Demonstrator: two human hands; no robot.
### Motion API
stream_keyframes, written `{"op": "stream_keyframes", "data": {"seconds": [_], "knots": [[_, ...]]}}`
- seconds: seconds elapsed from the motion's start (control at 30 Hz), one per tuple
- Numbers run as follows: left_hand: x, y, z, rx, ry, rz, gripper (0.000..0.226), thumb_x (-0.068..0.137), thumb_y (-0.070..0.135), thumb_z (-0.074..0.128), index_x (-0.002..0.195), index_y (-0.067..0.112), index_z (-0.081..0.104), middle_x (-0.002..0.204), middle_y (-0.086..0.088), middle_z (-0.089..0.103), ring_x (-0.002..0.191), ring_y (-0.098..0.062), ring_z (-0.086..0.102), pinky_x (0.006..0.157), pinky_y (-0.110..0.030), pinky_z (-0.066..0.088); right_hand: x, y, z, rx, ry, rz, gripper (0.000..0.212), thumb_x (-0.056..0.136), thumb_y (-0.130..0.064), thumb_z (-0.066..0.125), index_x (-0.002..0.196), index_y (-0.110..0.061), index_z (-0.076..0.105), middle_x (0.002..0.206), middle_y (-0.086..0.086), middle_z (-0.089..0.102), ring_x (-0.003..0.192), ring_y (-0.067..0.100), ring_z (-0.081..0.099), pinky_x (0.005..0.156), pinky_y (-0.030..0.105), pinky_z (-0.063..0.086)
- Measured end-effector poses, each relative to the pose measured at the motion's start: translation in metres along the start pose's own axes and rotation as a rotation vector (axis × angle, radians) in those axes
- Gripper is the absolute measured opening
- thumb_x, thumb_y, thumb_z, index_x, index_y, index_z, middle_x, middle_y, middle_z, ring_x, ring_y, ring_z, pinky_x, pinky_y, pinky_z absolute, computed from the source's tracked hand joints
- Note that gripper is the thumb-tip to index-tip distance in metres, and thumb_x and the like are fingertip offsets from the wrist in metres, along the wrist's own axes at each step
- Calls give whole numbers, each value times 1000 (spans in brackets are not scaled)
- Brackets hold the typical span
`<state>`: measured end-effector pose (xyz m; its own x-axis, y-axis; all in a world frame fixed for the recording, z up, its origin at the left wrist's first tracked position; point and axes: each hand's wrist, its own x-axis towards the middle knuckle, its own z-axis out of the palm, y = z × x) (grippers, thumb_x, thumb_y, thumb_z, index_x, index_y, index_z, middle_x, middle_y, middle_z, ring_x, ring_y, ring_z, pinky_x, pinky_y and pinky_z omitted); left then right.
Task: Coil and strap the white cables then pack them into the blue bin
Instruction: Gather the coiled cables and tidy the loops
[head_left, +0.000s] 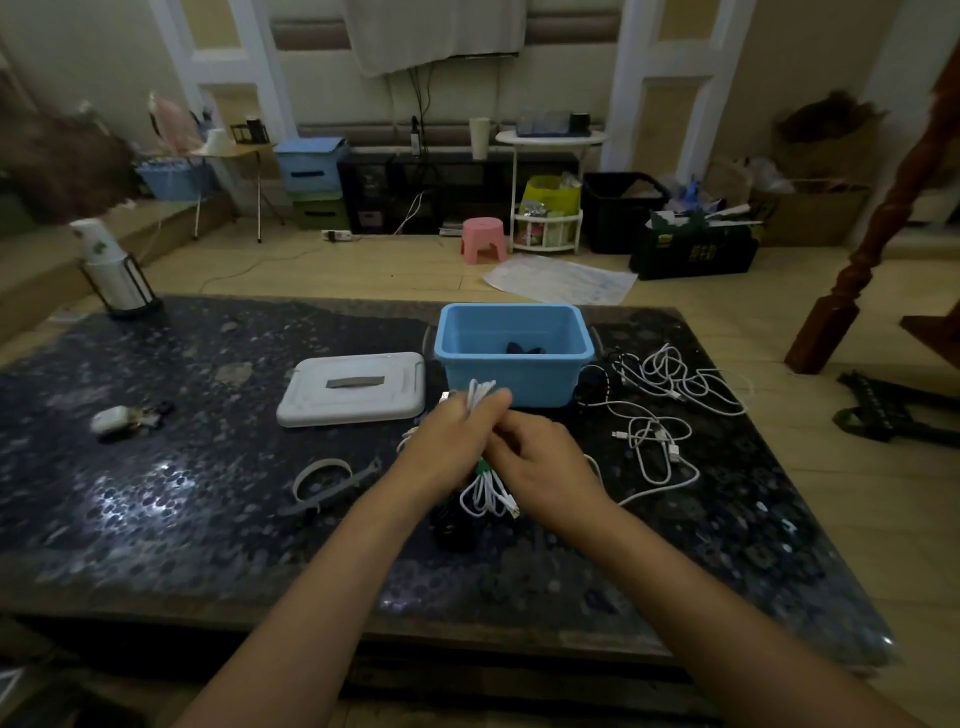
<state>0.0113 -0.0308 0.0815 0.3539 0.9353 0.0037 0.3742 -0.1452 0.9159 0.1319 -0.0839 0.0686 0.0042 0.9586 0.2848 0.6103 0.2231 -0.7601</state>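
A coiled white cable (485, 496) hangs between both hands above the dark table (208, 493). My left hand (452, 447) grips the coil's upper part, with loops sticking out above the fingers. My right hand (540, 462) pinches the coil's middle, where a green strap (482, 469) shows. The lower loops and a plug dangle below. The blue bin (514, 358) stands open just beyond the hands, with a dark item inside. Loose white cables (660, 410) lie tangled to its right.
A white lid (353, 389) lies left of the bin. Grey straps (327, 483) lie left of my left forearm. A small white object (111, 420) sits at the table's left, and a white bottle in a black holder (111, 275) at its far left corner.
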Motion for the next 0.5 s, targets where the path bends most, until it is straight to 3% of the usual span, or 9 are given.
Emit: {"op": "stream_keyframes", "data": {"seconds": [0.07, 0.17, 0.27, 0.43, 0.5], "knots": [[1, 2, 2, 22, 59, -20, 49, 100, 55, 35, 102, 19, 67, 91, 1, 70, 86, -14, 64, 70, -29, 47, 1, -1, 0, 41, -5, 4, 28, 101, -32, 55, 74, -29, 61, 66, -13, 63, 62, 1, 58, 57, 19, 40], [4, 7, -6, -41, 207, -39, 54, 104, 51, 27, 96, 11, 63, 74, -2, 58, 66, -15, 54, 55, -28, 40, 1, -1, -6, 18, -88, 29, 33, 102, -38, 52, 71, -30, 60, 64, -13, 62, 61, 0, 58, 59, 20, 42], [13, 3, -18, -233, 289, -36, 53, 104, 52, 27, 95, 11, 59, 61, -1, 46, 46, -12, 43, 43, -25, 34, -1, 7, -8, -157, -186, 21, 34, 104, -39, 44, 76, -28, 61, 68, -10, 62, 67, 3, 57, 65, 30, 44], [6, 13, -10, -502, 169, 19, 57, 104, 53, 29, 111, 5, 58, 60, -2, 43, 46, -16, 41, 47, -29, 40, -6, 8, 10, -194, -220, -2, 34, 104, -39, 45, 75, -27, 59, 63, -9, 53, 68, 11, 52, 64, 31, 36], [-1, 15, -7, -546, 112, 54, 60, 101, 55, 32, 114, 2, 57, 59, -2, 36, 43, -15, 32, 44, -27, 31, -6, 10, 16, -218, -231, 20, 40, 103, -43, 44, 69, -26, 56, 64, -7, 55, 68, 13, 54, 64, 32, 36]]}}
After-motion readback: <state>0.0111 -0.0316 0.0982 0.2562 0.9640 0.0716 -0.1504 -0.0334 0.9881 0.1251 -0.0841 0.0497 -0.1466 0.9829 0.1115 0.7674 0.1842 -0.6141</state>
